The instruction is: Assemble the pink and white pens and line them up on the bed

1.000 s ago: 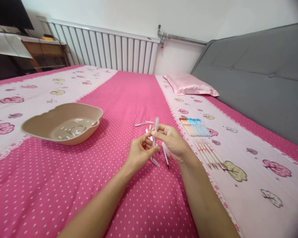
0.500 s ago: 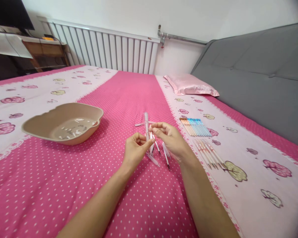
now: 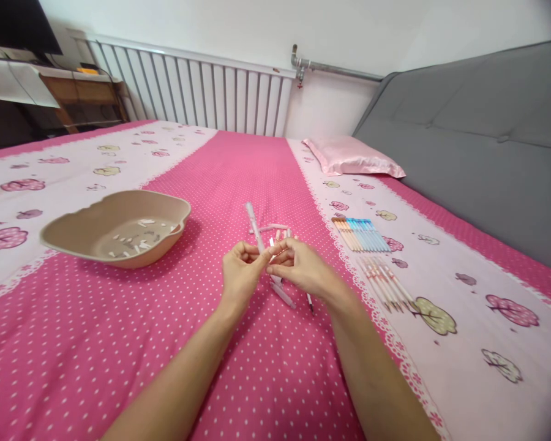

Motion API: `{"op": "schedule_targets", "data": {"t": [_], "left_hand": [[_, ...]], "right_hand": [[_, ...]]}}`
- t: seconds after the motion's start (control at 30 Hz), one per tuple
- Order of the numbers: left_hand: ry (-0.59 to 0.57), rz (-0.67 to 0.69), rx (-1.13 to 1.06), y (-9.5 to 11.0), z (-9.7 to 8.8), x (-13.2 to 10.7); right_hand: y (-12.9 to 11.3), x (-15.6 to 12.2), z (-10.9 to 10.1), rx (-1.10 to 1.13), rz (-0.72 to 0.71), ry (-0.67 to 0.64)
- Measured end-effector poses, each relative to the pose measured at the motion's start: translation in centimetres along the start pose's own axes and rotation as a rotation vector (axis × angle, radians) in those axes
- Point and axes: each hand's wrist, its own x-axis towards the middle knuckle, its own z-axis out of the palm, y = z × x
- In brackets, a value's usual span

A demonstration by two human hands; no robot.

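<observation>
My left hand [image 3: 242, 269] is closed around a translucent pale pink pen barrel [image 3: 254, 225], which tilts up and to the left. Close against its thumb, my right hand [image 3: 299, 264] has its fingertips pinched together at the barrel's lower end; whatever lies between them is too small to make out. Beneath and behind the hands, several loose pen parts lie on the pink dotted bedspread: a clear pink piece [image 3: 283, 295], a dark-tipped refill [image 3: 310, 304] and another pink barrel [image 3: 275, 227]. My hands partly hide this pile.
A beige basin [image 3: 114, 208] with small white and clear pieces inside stands to the left. On the right lie a row of blue and orange pens [image 3: 362, 235] and a row of pinkish pens [image 3: 388, 285]. Farther back are a pink pillow [image 3: 353, 158] and a grey headboard [image 3: 477, 122].
The pen barrel has gone from nearly upright to leaning left. My right hand has moved left and down, and its fingers now meet the left hand's at the barrel's lower end.
</observation>
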Motion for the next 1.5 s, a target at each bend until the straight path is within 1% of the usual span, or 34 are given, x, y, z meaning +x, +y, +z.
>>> {"op": "schedule_targets", "data": {"t": [0.17,0.33,0.53,0.7,0.87,1.03,1.1,1.23,1.5], "left_hand": [[-0.031,0.005,-0.036,-0.1,0.1,0.0],[-0.030,0.008,-0.039,-0.3,0.0,0.1],[0.028,0.066,-0.020,-0.4,-0.3,0.6],[0.042,0.071,-0.036,-0.5,-1.0,1.4],[0.064,0.108,-0.069,-0.2,-1.7,2.1],[0.131,0.148,-0.112,0.2,-2.2,2.8],[0.156,0.165,-0.129,0.2,-2.4,3.0],[0.169,0.168,-0.154,0.3,-2.6,3.1],[0.193,0.182,-0.157,0.6,-2.6,2.9]], "right_hand": [[0.0,0.0,0.4,-0.034,-0.020,0.008],[-0.1,0.0,0.6,-0.104,-0.023,0.017],[-0.4,-0.2,0.4,-0.175,-0.014,-0.003],[-0.6,-0.3,0.4,-0.219,0.016,-0.025],[-0.9,-0.5,0.4,-0.241,0.025,-0.066],[-0.6,-0.5,0.3,-0.278,0.003,-0.095],[-0.3,-0.5,0.3,-0.287,-0.024,-0.094],[0.1,-0.4,0.3,-0.299,-0.044,-0.090],[-0.7,-0.5,0.3,-0.322,-0.017,-0.077]]}}
